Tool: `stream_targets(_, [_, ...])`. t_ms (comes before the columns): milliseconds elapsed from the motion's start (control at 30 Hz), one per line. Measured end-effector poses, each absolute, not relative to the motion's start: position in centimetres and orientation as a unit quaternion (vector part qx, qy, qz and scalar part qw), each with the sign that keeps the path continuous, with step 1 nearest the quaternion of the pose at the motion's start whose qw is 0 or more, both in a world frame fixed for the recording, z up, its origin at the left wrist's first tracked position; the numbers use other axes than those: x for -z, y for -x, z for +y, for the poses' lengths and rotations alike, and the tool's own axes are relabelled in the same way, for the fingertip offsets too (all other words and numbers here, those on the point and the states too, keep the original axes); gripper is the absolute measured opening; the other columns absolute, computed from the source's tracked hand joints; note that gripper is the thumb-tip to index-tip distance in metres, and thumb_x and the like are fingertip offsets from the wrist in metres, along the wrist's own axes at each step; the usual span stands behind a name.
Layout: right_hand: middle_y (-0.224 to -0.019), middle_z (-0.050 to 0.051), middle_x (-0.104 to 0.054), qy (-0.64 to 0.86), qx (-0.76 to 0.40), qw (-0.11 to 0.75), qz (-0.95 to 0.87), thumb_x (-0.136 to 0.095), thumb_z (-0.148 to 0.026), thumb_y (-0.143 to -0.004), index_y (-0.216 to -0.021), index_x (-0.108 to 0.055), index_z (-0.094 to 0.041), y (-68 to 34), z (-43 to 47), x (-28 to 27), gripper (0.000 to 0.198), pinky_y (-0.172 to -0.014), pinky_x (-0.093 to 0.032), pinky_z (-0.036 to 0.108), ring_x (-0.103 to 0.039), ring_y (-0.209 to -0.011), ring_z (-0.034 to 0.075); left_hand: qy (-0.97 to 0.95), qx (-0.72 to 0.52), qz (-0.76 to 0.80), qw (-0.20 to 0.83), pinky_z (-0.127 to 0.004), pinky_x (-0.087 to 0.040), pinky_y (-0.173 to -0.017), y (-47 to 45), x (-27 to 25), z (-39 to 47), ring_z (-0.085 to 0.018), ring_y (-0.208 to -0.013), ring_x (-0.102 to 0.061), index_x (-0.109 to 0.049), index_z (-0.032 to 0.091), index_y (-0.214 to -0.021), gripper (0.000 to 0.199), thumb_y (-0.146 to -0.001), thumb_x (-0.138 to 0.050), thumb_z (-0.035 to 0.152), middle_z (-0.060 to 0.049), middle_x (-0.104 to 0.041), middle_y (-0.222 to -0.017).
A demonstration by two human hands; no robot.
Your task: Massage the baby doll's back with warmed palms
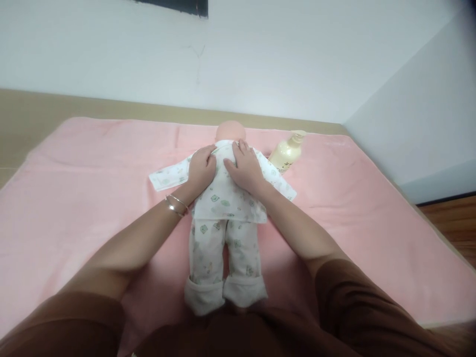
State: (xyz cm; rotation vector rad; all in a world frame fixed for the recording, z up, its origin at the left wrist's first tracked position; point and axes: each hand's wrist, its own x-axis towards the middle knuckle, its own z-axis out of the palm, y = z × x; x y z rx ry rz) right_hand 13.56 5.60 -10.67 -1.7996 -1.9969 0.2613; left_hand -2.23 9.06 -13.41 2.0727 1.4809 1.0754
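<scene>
A baby doll (231, 130) lies stretched out with its bald head away from me; its face does not show. It wears a white long-sleeved top (226, 201) and matching trousers (208, 248) with a small green print, the cuffs turned up. My left hand (203, 168) rests on the doll's left-side shoulder in view, its fingers partly bent over the cloth. Flat on the upper right of the top lies my right hand (245, 167), thumb spread from its fingers. Both hands are open and touch the top.
A pale yellow pump bottle (286, 152) leans beside the doll's right-side sleeve. Beneath everything spreads a pink blanket (111, 163) on a tan surface (33, 114). White walls (260, 59) stand at the back and right. Wooden flooring (455, 218) shows at the right edge.
</scene>
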Motion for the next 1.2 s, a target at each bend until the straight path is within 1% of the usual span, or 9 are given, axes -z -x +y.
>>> stream_targets(133, [-0.170, 0.024, -0.018, 0.679, -0.116, 0.229, -0.688, -0.033, -0.044, -0.100, -0.158, -0.026, 0.004, -14.1, 6.4, 10.9, 0.075, -0.133, -0.013, 0.056, -0.011, -0.162, 0.036, -0.775, -0.321, 0.528, 0.128, -0.052, -0.034, -0.128, 0.9, 12.6, 7.6, -0.031, -0.143, -0.050, -0.060, 0.008, -0.135, 0.052, -0.094, -0.033, 0.022, -0.018, -0.059, -0.147])
stream_targets(233, [-0.165, 0.024, -0.031, 0.683, -0.100, 0.231, -0.686, -0.031, -0.043, -0.101, -0.156, -0.033, 0.001, -14.1, 6.1, 10.9, 0.070, -0.130, -0.021, 0.059, -0.024, -0.158, 0.037, -0.807, -0.317, 0.490, 0.094, -0.055, -0.029, -0.129, -0.1, 12.3, 6.1, -0.034, -0.149, -0.042, -0.055, 0.003, -0.140, 0.054, -0.097, -0.032, 0.025, -0.023, -0.050, -0.153])
stream_targets(333, [-0.156, 0.029, -0.044, 0.672, -0.036, 0.202, -0.711, -0.026, -0.035, -0.103, -0.151, -0.039, 0.004, -13.2, 4.5, 10.6, 0.064, -0.125, -0.031, 0.058, -0.039, -0.150, 0.039, -0.814, -0.307, 0.475, 0.134, -0.053, -0.030, -0.130, 0.0, 12.1, 6.4, -0.031, -0.151, -0.041, -0.055, 0.007, -0.142, 0.054, -0.095, -0.033, 0.024, -0.019, -0.047, -0.158])
stream_targets(433, [-0.152, 0.035, -0.046, 0.653, 0.018, 0.164, -0.739, -0.027, -0.030, -0.102, -0.148, -0.040, 0.011, -12.1, 2.8, 10.3, 0.063, -0.122, -0.036, 0.056, -0.042, -0.147, 0.042, -0.780, -0.303, 0.516, 0.184, -0.048, -0.032, -0.130, 0.9, 12.2, 8.5, -0.028, -0.146, -0.047, -0.059, 0.010, -0.139, 0.053, -0.094, -0.033, 0.024, -0.014, -0.054, -0.153])
stream_targets(567, [-0.152, 0.029, -0.050, 0.642, 0.012, 0.174, -0.746, -0.031, -0.028, -0.100, -0.146, -0.046, 0.006, -12.3, 3.3, 10.1, 0.060, -0.123, -0.037, 0.052, -0.044, -0.147, 0.038, -0.746, -0.300, 0.565, 0.185, -0.048, -0.041, -0.123, 1.4, 12.3, 10.0, -0.029, -0.133, -0.058, -0.065, 0.010, -0.127, 0.047, -0.096, -0.033, 0.028, -0.016, -0.065, -0.139])
stream_targets(800, [-0.145, 0.025, -0.057, 0.661, -0.044, 0.183, -0.726, -0.031, -0.033, -0.102, -0.134, -0.056, 0.003, -14.3, 6.1, 9.7, 0.054, -0.122, -0.036, 0.049, -0.047, -0.142, 0.035, -0.819, -0.240, 0.517, 0.069, -0.044, -0.038, -0.127, -0.1, 10.8, 5.6, -0.027, -0.145, -0.049, -0.057, 0.004, -0.136, 0.049, -0.098, -0.030, 0.018, -0.020, -0.058, -0.146])
stream_targets(933, [-0.136, 0.025, -0.063, 0.663, -0.018, 0.168, -0.730, -0.029, -0.031, -0.103, -0.126, -0.060, 0.000, -14.0, 5.8, 9.5, 0.049, -0.117, -0.039, 0.047, -0.055, -0.132, 0.034, -0.823, -0.215, 0.515, 0.104, -0.047, -0.037, -0.127, -0.2, 10.1, 5.3, -0.029, -0.147, -0.047, -0.059, 0.004, -0.132, 0.048, -0.098, -0.029, 0.017, -0.020, -0.057, -0.148])
stream_targets(1067, [-0.121, 0.021, -0.069, 0.673, -0.014, 0.137, -0.727, -0.030, -0.029, -0.103, -0.119, -0.061, -0.005, -13.5, 4.9, 8.6, 0.042, -0.107, -0.045, 0.044, -0.062, -0.119, 0.032, -0.800, -0.229, 0.530, 0.166, -0.057, -0.029, -0.128, 0.1, 10.5, 6.9, -0.036, -0.154, -0.034, -0.051, 0.002, -0.142, 0.053, -0.098, -0.033, 0.026, -0.022, -0.045, -0.158])
stream_targets(1200, [-0.104, 0.018, -0.070, 0.661, 0.022, 0.105, -0.742, -0.031, -0.022, -0.101, -0.105, -0.064, -0.009, -12.5, 2.8, 7.9, 0.035, -0.097, -0.048, 0.040, -0.064, -0.105, 0.031, -0.777, -0.246, 0.552, 0.173, -0.061, -0.024, -0.128, 0.0, 11.2, 7.5, -0.042, -0.155, -0.029, -0.049, 0.001, -0.143, 0.056, -0.096, -0.036, 0.028, -0.025, -0.044, -0.157])
